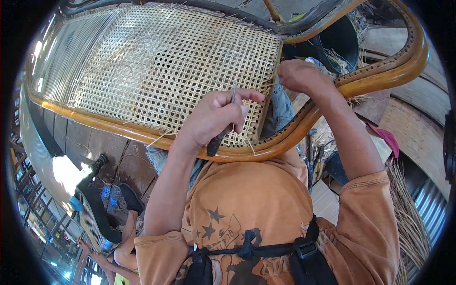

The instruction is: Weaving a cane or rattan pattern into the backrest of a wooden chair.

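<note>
A wooden frame (266, 153) with a curved, varnished rim lies across my lap, filled with a woven cane panel (190, 61). Over the panel's near right corner, my left hand (216, 116) is wrapped round a slim pointed metal tool with a dark handle (216, 144); its tip points away from me and its index finger stretches to the right. Whether the tool is an awl or a narrow knife I cannot tell. My right hand (297, 76) is closed beside the panel's right edge bar (270, 107). Its fingertips are hidden. Loose cane ends stick out along the rim.
The frame's right loop (412, 61) has a row of holes and no weave. A dark bucket (349, 45) holds cane scraps beyond it. Cane strands (409, 213) lie at the right. Another person's hand (97, 256) works on a strung piece (90, 223) at lower left.
</note>
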Demonstrator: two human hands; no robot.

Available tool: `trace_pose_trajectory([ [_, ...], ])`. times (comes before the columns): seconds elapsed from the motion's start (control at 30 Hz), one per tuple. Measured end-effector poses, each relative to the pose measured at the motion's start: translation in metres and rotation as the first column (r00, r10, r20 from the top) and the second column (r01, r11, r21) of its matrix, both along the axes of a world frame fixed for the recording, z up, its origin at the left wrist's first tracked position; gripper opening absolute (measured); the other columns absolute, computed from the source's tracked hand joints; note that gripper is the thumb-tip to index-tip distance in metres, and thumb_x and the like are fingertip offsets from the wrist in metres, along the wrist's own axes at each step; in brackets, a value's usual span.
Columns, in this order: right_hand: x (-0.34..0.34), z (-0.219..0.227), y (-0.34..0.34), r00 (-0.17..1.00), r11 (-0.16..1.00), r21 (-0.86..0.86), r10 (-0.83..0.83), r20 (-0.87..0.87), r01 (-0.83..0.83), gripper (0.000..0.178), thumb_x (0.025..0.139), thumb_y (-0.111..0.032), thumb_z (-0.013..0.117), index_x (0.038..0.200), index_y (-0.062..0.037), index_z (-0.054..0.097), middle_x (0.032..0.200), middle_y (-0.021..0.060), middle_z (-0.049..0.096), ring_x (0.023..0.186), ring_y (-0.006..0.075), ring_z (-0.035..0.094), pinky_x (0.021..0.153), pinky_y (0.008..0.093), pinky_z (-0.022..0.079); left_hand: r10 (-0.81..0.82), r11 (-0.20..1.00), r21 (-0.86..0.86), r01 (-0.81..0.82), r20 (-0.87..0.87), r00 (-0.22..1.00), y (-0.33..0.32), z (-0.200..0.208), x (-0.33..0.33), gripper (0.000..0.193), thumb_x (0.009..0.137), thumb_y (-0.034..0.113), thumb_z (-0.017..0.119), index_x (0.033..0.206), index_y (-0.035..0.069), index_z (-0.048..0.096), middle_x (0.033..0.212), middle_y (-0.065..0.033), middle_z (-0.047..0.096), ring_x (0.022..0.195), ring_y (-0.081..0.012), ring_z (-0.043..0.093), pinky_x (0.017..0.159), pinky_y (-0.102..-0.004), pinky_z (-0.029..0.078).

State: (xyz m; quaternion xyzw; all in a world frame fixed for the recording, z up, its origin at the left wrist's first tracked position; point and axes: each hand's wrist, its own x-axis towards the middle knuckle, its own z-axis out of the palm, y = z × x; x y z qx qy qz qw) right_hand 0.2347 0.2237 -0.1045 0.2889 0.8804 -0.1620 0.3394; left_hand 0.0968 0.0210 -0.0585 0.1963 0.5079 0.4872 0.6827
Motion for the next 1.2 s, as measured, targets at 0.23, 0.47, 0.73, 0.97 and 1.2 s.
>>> trace_pose_trajectory([
  [0.23, 0.001, 0.011, -0.002, 1.000, 0.997, 0.072, -0.009, -0.022, 0.010, 0.022, 0.080, -0.011, 0.053, 0.097, -0.0045, 0.066, 0.096, 0.0186, 0.065, 0.092, 0.0344, 0.062, 0.077, 0.0419, 0.049, -0.551, 0.822, -0.368, 0.435, -0.316, 0.773, -0.013, -0.023, -0.040, 0.014, 0.075, 0.014, 0.056, 0.068, 0.002, 0.059, 0.055, 0.0022, 0.051, 0.045, -0.0052, 0.044, 0.041, -0.0226, 0.037],
  [0.47, -0.002, 0.006, -0.003, 0.998, 0.994, 0.107, 0.023, -0.058, -0.016, 0.020, 0.081, -0.012, 0.053, 0.095, -0.0038, 0.066, 0.097, 0.0181, 0.064, 0.092, 0.0338, 0.062, 0.077, 0.0414, 0.049, -0.634, 0.768, -0.400, 0.500, -0.364, 0.683, -0.016, -0.020, -0.046, 0.017, 0.074, 0.015, 0.055, 0.065, 0.000, 0.054, 0.053, 0.0007, 0.048, 0.048, -0.0081, 0.040, 0.045, -0.0276, 0.037],
  [0.73, -0.001, 0.012, 0.022, 0.982, 0.998, 0.062, 0.030, -0.187, -0.018, 0.023, 0.084, -0.019, 0.055, 0.101, -0.0046, 0.062, 0.086, 0.0169, 0.063, 0.081, 0.0330, 0.062, 0.071, 0.0407, 0.048, -0.349, 0.937, -0.259, 0.235, -0.661, 0.664, -0.150, 0.060, -0.133, 0.021, 0.076, 0.017, 0.055, 0.065, -0.001, 0.052, 0.066, -0.0086, 0.053, 0.049, -0.0164, 0.046, 0.047, -0.0334, 0.038],
  [0.97, -0.079, 0.102, -0.045, 0.262, 0.995, -0.069, -0.048, -0.964, -0.073, 0.016, 0.088, -0.018, 0.053, 0.092, -0.0034, 0.059, 0.076, 0.0159, 0.059, 0.074, 0.0314, 0.061, 0.064, 0.0373, 0.048, 0.181, 0.931, 0.022, -0.364, -0.894, 0.409, -0.088, 0.120, -0.105, 0.018, 0.083, 0.013, 0.053, 0.083, -0.003, 0.061, 0.108, -0.0119, 0.058, 0.060, -0.0090, 0.052, 0.060, -0.0221, 0.044],
  [1.2, -0.053, 0.104, -0.038, 0.182, 0.975, -0.010, 0.031, -0.983, -0.221, 0.018, 0.088, -0.018, 0.055, 0.094, -0.0019, 0.059, 0.080, 0.0163, 0.061, 0.075, 0.0325, 0.061, 0.065, 0.0376, 0.047, 0.017, 0.975, 0.108, 0.195, -0.907, 0.421, 0.026, 0.082, -0.035, 0.022, 0.085, 0.020, 0.053, 0.090, 0.000, 0.061, 0.091, -0.0124, 0.060, 0.070, -0.0221, 0.059, 0.065, -0.0314, 0.048],
])
